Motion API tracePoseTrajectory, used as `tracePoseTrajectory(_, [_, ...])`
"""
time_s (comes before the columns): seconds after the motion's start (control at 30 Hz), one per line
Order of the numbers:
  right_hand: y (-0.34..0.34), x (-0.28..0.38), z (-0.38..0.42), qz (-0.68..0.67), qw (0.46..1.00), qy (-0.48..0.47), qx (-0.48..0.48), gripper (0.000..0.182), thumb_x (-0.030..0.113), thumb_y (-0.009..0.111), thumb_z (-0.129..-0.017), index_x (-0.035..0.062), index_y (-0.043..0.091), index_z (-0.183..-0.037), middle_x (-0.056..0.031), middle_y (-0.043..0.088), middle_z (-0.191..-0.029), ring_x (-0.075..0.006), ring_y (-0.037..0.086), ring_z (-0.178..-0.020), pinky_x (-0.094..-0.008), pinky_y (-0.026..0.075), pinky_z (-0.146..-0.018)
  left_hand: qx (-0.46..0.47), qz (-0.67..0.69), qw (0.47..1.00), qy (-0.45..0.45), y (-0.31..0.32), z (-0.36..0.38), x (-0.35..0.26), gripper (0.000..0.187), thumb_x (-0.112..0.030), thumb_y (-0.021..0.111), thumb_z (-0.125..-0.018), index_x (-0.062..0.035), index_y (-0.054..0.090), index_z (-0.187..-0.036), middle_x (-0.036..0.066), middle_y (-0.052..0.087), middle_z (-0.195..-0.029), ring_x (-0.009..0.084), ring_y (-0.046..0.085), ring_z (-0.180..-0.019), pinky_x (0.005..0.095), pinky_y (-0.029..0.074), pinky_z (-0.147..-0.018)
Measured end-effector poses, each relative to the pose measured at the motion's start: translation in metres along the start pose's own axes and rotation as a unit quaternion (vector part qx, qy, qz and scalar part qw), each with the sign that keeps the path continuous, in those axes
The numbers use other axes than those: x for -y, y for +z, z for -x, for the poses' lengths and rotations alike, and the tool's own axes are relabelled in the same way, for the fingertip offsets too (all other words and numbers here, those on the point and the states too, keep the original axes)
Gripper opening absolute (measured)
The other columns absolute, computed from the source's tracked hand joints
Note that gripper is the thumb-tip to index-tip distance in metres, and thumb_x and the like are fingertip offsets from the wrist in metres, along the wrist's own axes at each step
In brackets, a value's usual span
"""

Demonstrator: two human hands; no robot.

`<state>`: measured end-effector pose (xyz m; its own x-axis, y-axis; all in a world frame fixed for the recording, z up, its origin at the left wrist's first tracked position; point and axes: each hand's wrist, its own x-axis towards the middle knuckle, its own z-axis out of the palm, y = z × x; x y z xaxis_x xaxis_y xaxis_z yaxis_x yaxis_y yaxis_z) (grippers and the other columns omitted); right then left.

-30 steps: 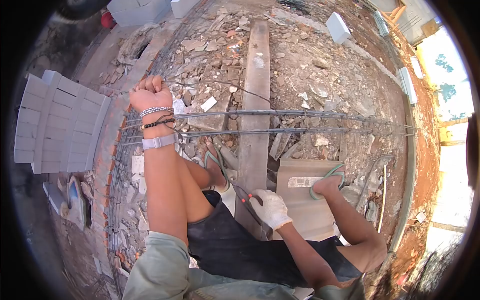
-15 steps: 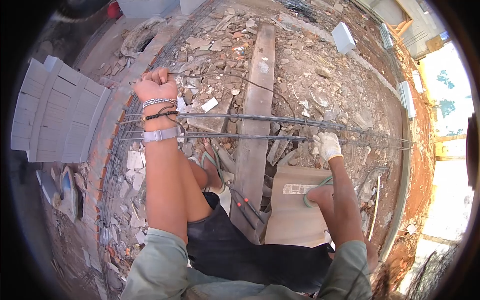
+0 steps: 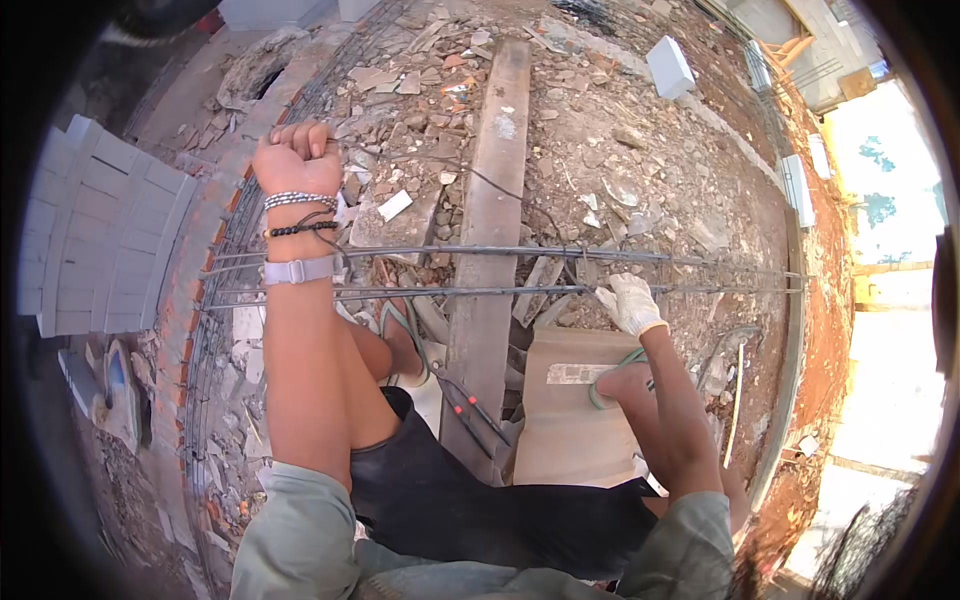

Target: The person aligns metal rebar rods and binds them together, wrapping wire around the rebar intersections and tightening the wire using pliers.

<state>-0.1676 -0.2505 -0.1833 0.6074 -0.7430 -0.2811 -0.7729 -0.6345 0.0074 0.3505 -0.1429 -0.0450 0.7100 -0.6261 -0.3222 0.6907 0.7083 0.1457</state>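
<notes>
My bare left hand (image 3: 297,160), raised at the left, is closed round a thin dark wire (image 3: 490,182). The wire arcs rightward and drops to two long parallel steel bars (image 3: 440,250), which run across the view. My right hand (image 3: 632,305), in a white knit glove, is at the lower bar near the wire's far end. Its fingers are bent together against the bar; what they pinch is hidden. Below the bars, pincers (image 3: 478,412) with red-marked dark handles lie against a long concrete beam (image 3: 490,150).
Broken rubble (image 3: 600,150) covers the ground. A flattened cardboard sheet (image 3: 565,440) lies under my right foot. Grey blocks (image 3: 100,230) are stacked at the left beside more steel bars (image 3: 215,330). A white block (image 3: 670,68) stands at the upper right.
The view has shifted slightly, so the scene sits further left and the bars lower. My right hand has moved a little left along the bars; my left hand still grips the wire.
</notes>
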Motion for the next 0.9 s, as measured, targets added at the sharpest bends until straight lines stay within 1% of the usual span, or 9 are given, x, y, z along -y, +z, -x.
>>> tracePoseTrajectory(0.17, [0.0,-0.015,0.009,-0.034,0.994,0.028,-0.097,0.038,0.038,0.057,-0.092,0.003,0.061,-0.106,-0.0199,0.062,-0.106,-0.038,0.056,-0.107,-0.0493,0.042,-0.093,0.037,0.011,0.984,-0.172,-0.023,-0.018,-0.006,0.033,-0.019,0.038,-0.101,-0.0108,0.036,-0.069,-0.003,0.022,-0.054,0.0109,0.02,-0.046,0.0275,0.022,-0.044])
tracePoseTrajectory(0.27, [-0.002,-0.03,0.01,-0.017,0.958,0.127,-0.258,0.042,0.04,0.056,-0.092,0.004,0.06,-0.114,-0.0186,0.061,-0.111,-0.037,0.055,-0.11,-0.0498,0.04,-0.096,0.095,-0.066,0.963,-0.244,0.007,0.014,0.01,0.034,-0.018,0.038,-0.103,-0.0103,0.035,-0.07,-0.003,0.022,-0.057,0.0096,0.018,-0.047,0.0268,0.021,-0.044])
tracePoseTrajectory(0.37, [0.015,-0.081,0.01,-0.056,0.924,0.268,-0.269,0.048,0.042,0.056,-0.091,0.0042,0.058,-0.121,-0.0182,0.06,-0.117,-0.0358,0.053,-0.116,-0.0493,0.038,-0.1,0.151,-0.129,0.931,-0.305,0.011,0.029,0.029,0.035,-0.022,0.038,-0.106,-0.0114,0.035,-0.073,-0.005,0.022,-0.06,0.0075,0.016,-0.045,0.0259,0.018,-0.041])
tracePoseTrajectory(0.43, [-0.003,-0.099,0.015,-0.048,0.93,0.309,-0.194,0.054,0.047,0.052,-0.092,0.0044,0.057,-0.124,-0.0183,0.057,-0.129,-0.0354,0.05,-0.122,-0.0479,0.036,-0.104,0.173,-0.223,0.903,-0.325,0.017,0.055,0.048,0.034,-0.024,0.038,-0.106,-0.0127,0.035,-0.074,-0.006,0.022,-0.06,0.0064,0.016,-0.044,0.025,0.016,-0.039])
tracePoseTrajectory(0.5, [0.011,-0.127,0.014,0.064,0.914,0.318,-0.244,0.056,0.05,0.048,-0.093,0.0043,0.059,-0.123,-0.0196,0.059,-0.126,-0.0375,0.051,-0.121,-0.048,0.036,-0.104,0.128,-0.336,0.874,-0.325,0.026,0.084,0.072,0.034,-0.031,0.04,-0.106,-0.0142,0.037,-0.076,-0.007,0.022,-0.059,0.0046,0.017,-0.043,0.0225,0.017,-0.037])
tracePoseTrajectory(0.6, [0.006,-0.175,0.008,-0.042,0.932,0.345,-0.104,0.059,0.054,0.043,-0.094,0.0036,0.065,-0.117,-0.0209,0.063,-0.118,-0.0382,0.054,-0.119,-0.0484,0.036,-0.105,0.128,-0.348,0.838,-0.4,0.013,0.1,0.104,0.037,-0.037,0.042,-0.105,-0.0144,0.038,-0.076,-0.007,0.023,-0.059,0.0054,0.022,-0.043,0.0229,0.025,-0.041])
tracePoseTrajectory(0.73, [-0.002,-0.199,0.012,0.008,0.971,0.208,0.117,0.063,0.058,0.039,-0.095,0.0051,0.071,-0.105,-0.0218,0.067,-0.108,-0.0372,0.06,-0.108,-0.049,0.04,-0.1,0.061,-0.353,0.838,-0.413,-0.022,0.118,0.159,0.041,-0.041,0.04,-0.105,-0.0152,0.037,-0.073,-0.006,0.026,-0.057,0.0089,0.028,-0.044,0.028,0.036,-0.049])
tracePoseTrajectory(0.83, [-0.024,-0.189,0.021,0.029,0.98,0.128,0.148,0.066,0.062,0.04,-0.093,0.0046,0.071,-0.104,-0.0222,0.067,-0.104,-0.0388,0.062,-0.103,-0.0484,0.043,-0.096,0.02,-0.418,0.817,-0.396,-0.043,0.12,0.189,0.043,-0.044,0.038,-0.105,-0.0158,0.036,-0.072,-0.006,0.027,-0.057,0.0112,0.031,-0.046,0.031,0.039,-0.057])
tracePoseTrajectory(0.9, [0.005,-0.208,0.033,0.022,0.989,0.116,0.083,0.07,0.067,0.044,-0.09,0.0031,0.071,-0.099,-0.0233,0.068,-0.098,-0.0403,0.063,-0.099,-0.0485,0.045,-0.092,0.027,-0.442,0.806,-0.393,-0.054,0.122,0.204,0.044,-0.045,0.04,-0.104,-0.0159,0.037,-0.072,-0.006,0.027,-0.057,0.0109,0.031,-0.046,0.0301,0.039,-0.056])
